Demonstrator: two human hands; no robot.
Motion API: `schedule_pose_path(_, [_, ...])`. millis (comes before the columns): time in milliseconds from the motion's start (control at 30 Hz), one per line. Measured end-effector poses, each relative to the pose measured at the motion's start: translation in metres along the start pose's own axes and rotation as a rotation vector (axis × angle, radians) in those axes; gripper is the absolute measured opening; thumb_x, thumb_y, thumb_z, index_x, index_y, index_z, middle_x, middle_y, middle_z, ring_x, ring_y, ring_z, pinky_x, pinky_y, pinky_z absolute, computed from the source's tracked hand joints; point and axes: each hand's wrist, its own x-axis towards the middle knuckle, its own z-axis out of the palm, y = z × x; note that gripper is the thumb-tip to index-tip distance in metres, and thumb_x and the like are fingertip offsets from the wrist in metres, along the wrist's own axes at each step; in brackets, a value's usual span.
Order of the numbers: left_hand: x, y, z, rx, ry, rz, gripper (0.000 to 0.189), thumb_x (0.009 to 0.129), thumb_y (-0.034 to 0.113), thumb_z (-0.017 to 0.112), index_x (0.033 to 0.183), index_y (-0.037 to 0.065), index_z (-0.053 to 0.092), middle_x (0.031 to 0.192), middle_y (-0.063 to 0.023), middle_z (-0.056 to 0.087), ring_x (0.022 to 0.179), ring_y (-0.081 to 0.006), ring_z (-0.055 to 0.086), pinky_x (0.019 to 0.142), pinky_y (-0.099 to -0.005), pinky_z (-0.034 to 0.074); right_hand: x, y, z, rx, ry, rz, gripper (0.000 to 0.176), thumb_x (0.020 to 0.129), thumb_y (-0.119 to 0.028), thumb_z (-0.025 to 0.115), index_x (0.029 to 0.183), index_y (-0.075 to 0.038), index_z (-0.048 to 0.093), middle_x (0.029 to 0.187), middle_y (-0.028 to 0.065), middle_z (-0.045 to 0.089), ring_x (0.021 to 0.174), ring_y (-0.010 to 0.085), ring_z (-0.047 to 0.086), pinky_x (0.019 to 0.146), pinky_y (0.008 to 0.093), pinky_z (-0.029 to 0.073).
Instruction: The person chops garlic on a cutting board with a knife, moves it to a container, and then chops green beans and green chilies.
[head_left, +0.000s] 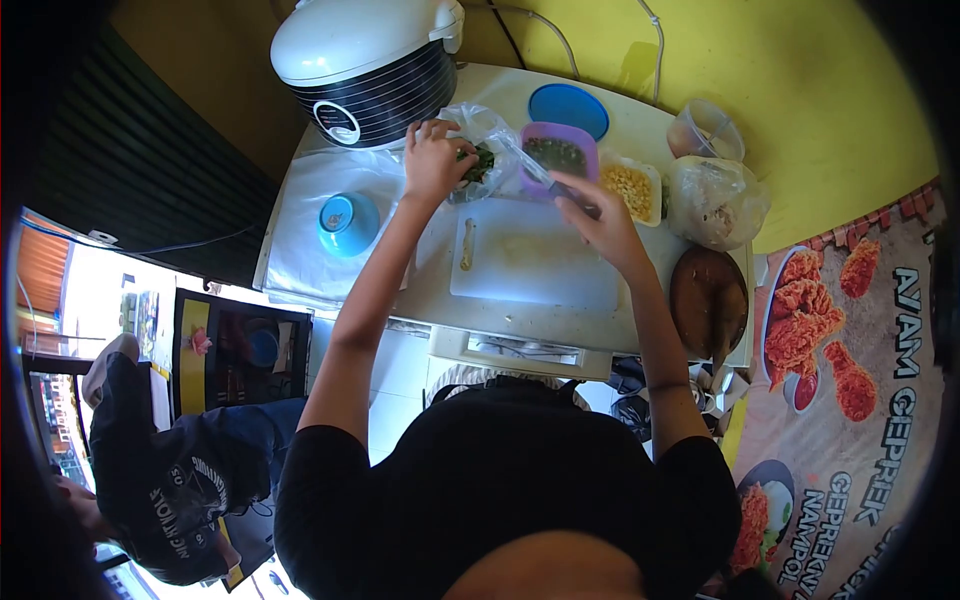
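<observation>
My left hand (435, 165) is at a clear plastic bag (485, 125) beside the rice cooker, its fingers curled onto chopped green leaves (480, 163). My right hand (605, 225) is closed around the dark handle of a knife (535, 168). The blade points up and left, over the near edge of a purple tub (560, 132) with chopped greens inside. Below both hands lies a white cutting board (535, 270) with a few scraps on it. A white container of chopped yellow pieces (628, 185) stands just beyond my right hand.
A rice cooker (375, 80) stands at the back left, near an upturned blue bowl (348, 224). A blue lid (568, 108) lies at the back. On the right are a clear tub (705, 130), a tied plastic bag (718, 200) and a brown stone mortar (700, 285). Another person (190, 480) is at the lower left.
</observation>
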Motion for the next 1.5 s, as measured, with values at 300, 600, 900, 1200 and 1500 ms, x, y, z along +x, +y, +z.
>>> schedule_pose_path(300, [-0.058, 0.04, -0.047, -0.216, 0.335, -0.124, 0.015, 0.074, 0.022, 0.076, 0.086, 0.013, 0.076, 0.095, -0.0032, 0.07, 0.089, -0.0222, 0.062, 0.088, -0.0365, 0.042, -0.072, 0.025, -0.004, 0.127, -0.011, 0.18, 0.042, 0.092, -0.014, 0.059, 0.133, -0.014, 0.053, 0.069, -0.0022, 0.053, 0.059, 0.0034, 0.046, 0.046, 0.0203, 0.037])
schedule_pose_path(600, [-0.11, 0.11, -0.013, -0.533, -0.05, -0.116, 0.014, 0.073, 0.023, 0.075, 0.085, 0.015, 0.074, 0.085, -0.0016, 0.065, 0.085, -0.0211, 0.059, 0.078, -0.0358, 0.041, -0.113, 0.04, 0.012, 0.112, 0.09, 0.331, 0.043, 0.094, -0.018, 0.057, 0.136, -0.019, 0.051, 0.066, -0.0018, 0.051, 0.053, 0.0045, 0.043, 0.044, 0.021, 0.038])
schedule_pose_path(900, [-0.112, 0.117, -0.01, -0.498, -0.045, -0.147, 0.014, 0.074, 0.021, 0.075, 0.086, 0.014, 0.075, 0.084, -0.0017, 0.062, 0.087, -0.022, 0.055, 0.084, -0.0363, 0.041, -0.127, 0.034, 0.028, 0.072, 0.142, 0.347, 0.042, 0.094, -0.017, 0.058, 0.135, -0.015, 0.051, 0.074, 0.0011, 0.054, 0.051, 0.004, 0.043, 0.041, 0.0201, 0.038])
schedule_pose_path(1200, [-0.112, 0.117, -0.009, -0.49, -0.016, -0.155, 0.015, 0.073, 0.021, 0.076, 0.086, 0.014, 0.075, 0.085, -0.0025, 0.062, 0.088, -0.0216, 0.056, 0.084, -0.037, 0.041, -0.129, 0.04, 0.034, -0.131, 0.145, 0.222, 0.041, 0.093, -0.012, 0.057, 0.134, -0.013, 0.052, 0.095, 0.0111, 0.067, 0.069, 0.0094, 0.056, 0.064, 0.0249, 0.05])
schedule_pose_path(1500, [-0.112, 0.115, -0.006, -0.494, -0.019, -0.127, 0.014, 0.074, 0.021, 0.076, 0.087, 0.015, 0.076, 0.086, -0.0031, 0.062, 0.088, -0.0216, 0.056, 0.083, -0.0366, 0.041, -0.126, 0.048, 0.054, -0.159, 0.256, 0.157, 0.04, 0.091, -0.011, 0.058, 0.131, -0.013, 0.054, 0.089, 0.0227, 0.065, 0.068, 0.0161, 0.059, 0.07, 0.0288, 0.048])
